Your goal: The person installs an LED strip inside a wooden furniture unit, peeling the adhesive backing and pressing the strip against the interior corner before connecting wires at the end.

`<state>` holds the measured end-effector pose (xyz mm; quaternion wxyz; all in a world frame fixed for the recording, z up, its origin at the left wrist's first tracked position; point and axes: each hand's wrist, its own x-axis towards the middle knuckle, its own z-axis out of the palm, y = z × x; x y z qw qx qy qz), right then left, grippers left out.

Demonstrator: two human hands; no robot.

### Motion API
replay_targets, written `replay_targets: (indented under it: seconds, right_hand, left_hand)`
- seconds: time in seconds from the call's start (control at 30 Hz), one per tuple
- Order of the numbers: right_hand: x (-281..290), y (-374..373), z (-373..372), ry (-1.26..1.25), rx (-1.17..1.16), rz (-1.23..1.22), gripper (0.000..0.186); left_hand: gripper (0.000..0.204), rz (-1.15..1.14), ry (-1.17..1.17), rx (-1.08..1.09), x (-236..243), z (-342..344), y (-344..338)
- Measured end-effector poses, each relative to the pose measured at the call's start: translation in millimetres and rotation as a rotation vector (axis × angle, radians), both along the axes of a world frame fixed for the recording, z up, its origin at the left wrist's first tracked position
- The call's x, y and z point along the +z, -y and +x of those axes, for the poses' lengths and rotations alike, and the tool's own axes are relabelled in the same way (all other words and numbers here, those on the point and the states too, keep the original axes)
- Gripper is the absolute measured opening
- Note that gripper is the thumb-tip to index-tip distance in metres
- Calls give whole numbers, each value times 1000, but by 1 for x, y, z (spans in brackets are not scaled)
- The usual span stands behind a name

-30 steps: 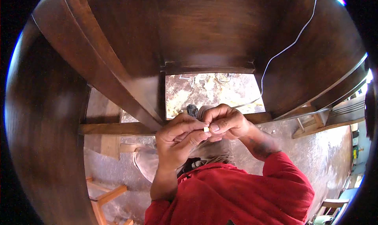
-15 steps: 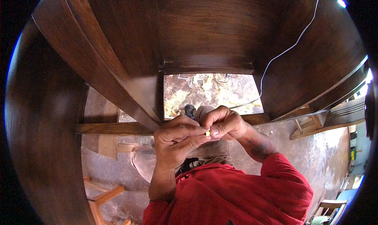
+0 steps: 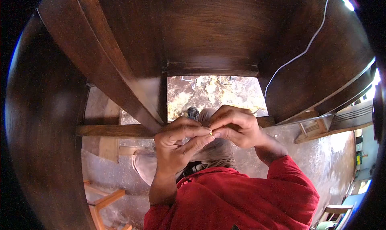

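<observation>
Both hands meet in the middle, in front of a dark wooden cabinet frame [image 3: 209, 29]. My left hand [image 3: 177, 143] pinches a small yellow piece [image 3: 210, 133] between thumb and fingertips; its kind is too small to tell. Against its other side, my right hand [image 3: 237, 127] closes thumb and forefinger, and what lies between those fingertips is hidden. A thin white cable [image 3: 291, 60] hangs along the right-hand panel and drops behind my right hand; whether it reaches the yellow piece cannot be seen.
A wooden rail [image 3: 116, 130] crosses just beyond my hands, and a slanting upright [image 3: 108, 73] rises on the left. Through the opening lies a floor [image 3: 217, 89] strewn with yellowish scraps. An orange-brown wooden frame [image 3: 105, 200] stands lower left; more wooden furniture [image 3: 341, 121] is at right.
My right hand has shifted slightly right and turned, its knuckles more raised. Less of the yellow piece shows between the fingertips. My left hand has moved slightly left.
</observation>
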<state>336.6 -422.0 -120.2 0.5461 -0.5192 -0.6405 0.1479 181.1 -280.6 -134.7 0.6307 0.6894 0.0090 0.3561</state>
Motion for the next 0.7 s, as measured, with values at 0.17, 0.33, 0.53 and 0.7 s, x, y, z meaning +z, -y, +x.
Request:
replay_targets:
  seconds: [0.17, 0.33, 0.53, 0.7]
  right_hand:
    - [-7, 2, -6, 210, -129, 164, 22]
    - [-10, 2, -10, 70, -115, 115, 18]
    - [-11, 4, -15, -82, -94, 75, 15]
    - [-7, 5, -13, -32, -128, 81, 16]
  left_hand:
    - [16, -198, -8, -95, -3, 0, 3]
    - [14, -271, 6, -127, -2, -1, 4]
    - [16, -279, -3, -135, 0, -4, 6]
    - [17, -327, -56, -161, 4, -5, 8]
